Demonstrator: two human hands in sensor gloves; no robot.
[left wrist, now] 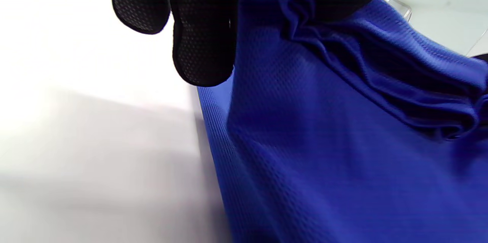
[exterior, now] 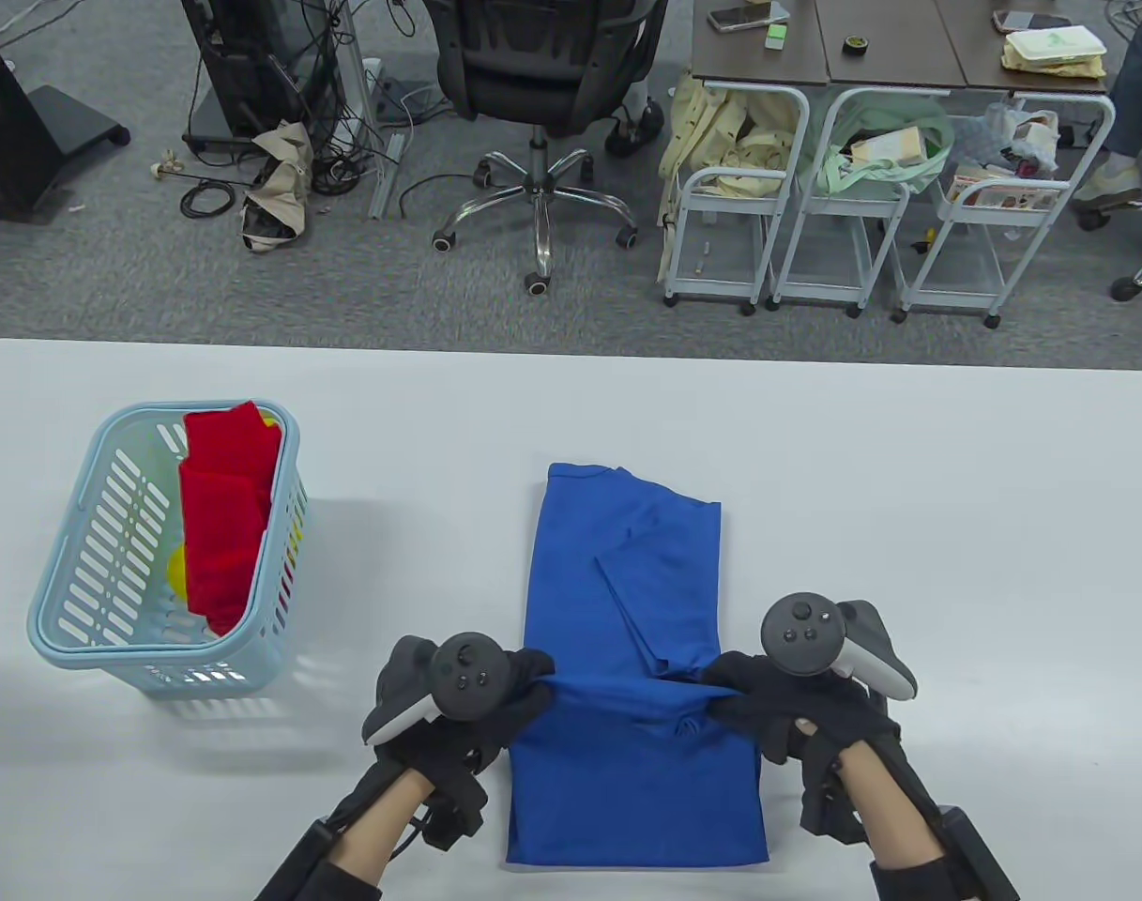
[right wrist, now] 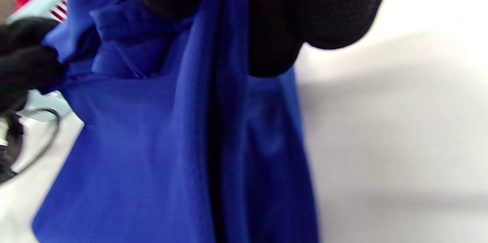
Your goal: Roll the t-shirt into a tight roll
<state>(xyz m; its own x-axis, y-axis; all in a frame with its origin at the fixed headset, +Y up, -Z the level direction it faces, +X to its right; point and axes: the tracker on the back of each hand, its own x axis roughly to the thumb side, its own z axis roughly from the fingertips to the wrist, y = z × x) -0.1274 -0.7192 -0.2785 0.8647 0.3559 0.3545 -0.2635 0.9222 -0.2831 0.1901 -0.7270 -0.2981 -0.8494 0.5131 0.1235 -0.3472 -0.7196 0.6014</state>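
A blue t-shirt [exterior: 627,582] lies folded into a long narrow strip on the white table, running from near me to the far side. My left hand [exterior: 524,690] pinches its left edge and my right hand [exterior: 725,694] pinches its right edge, about a third of the way up. Between them the cloth is lifted and stretched into a taut ridge. In the left wrist view the gloved fingers [left wrist: 202,25] bunch the blue fabric [left wrist: 324,128]. In the right wrist view the fingers [right wrist: 305,14] clamp a fold of the shirt [right wrist: 183,140].
A light blue plastic basket [exterior: 73,601] holding red cloth [exterior: 223,526] stands on the table to the left. The white table [exterior: 955,526] stretches right of the shirt. Beyond the far edge are an office chair [exterior: 542,84], carts and cables on the floor.
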